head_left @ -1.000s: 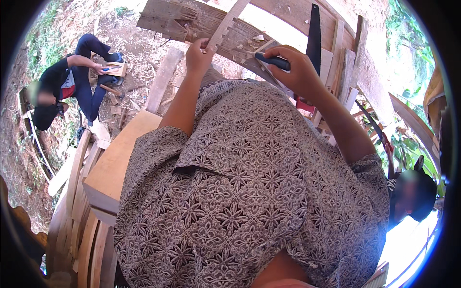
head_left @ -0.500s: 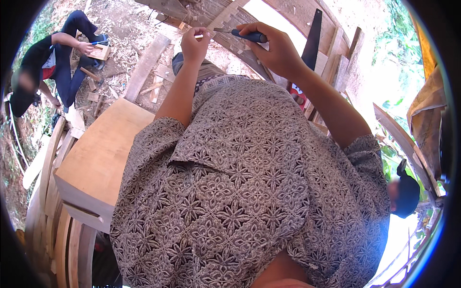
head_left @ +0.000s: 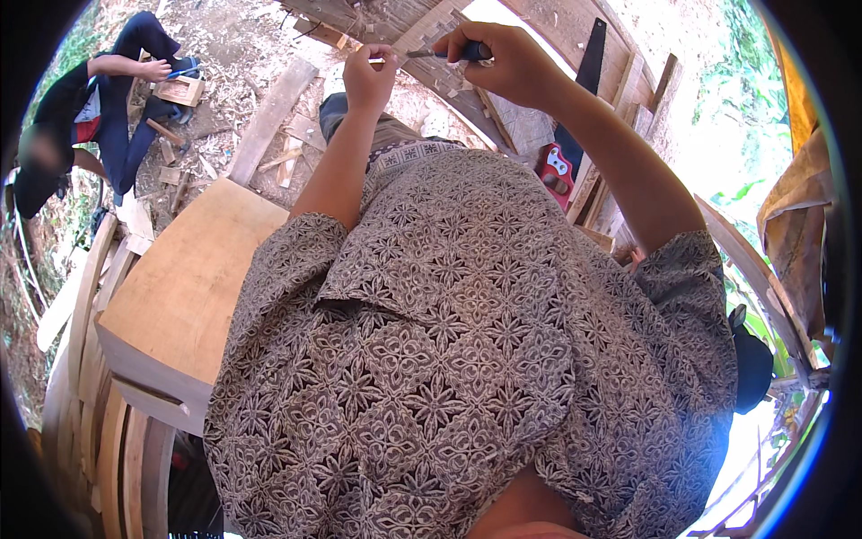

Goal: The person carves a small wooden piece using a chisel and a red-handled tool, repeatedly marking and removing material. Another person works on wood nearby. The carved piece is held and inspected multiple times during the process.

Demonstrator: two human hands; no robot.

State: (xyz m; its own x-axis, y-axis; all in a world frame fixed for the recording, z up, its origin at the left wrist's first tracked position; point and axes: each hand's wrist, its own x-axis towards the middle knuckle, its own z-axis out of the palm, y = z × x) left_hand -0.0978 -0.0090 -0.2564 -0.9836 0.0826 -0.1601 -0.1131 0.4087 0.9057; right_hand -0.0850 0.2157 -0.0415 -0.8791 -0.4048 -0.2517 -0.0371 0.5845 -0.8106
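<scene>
My right hand [head_left: 507,67] is wrapped round the dark blue handle of a chisel [head_left: 420,54], whose flat blade points left. Close to the blade's tip, my left hand [head_left: 368,85] pinches a small pale sliver [head_left: 377,61], which looks like wood but is too small to make out well. Whether blade and sliver touch, I cannot tell. Both hands are raised in front of my body, over the near edge of a wooden work surface [head_left: 525,121] scattered with chips.
A handsaw [head_left: 590,67] with a red handle [head_left: 555,169] lies right of my right hand. Left of me stands a pale wooden box [head_left: 193,269]. Further left, a person [head_left: 126,99] sits by a small wooden block [head_left: 180,90]. Another person's dark cap [head_left: 752,359] shows at right.
My right hand has shifted up and slightly left with the chisel, uncovering the saw's red handle. The left hand has moved slightly. The seated person's hand has moved up from the wooden block.
</scene>
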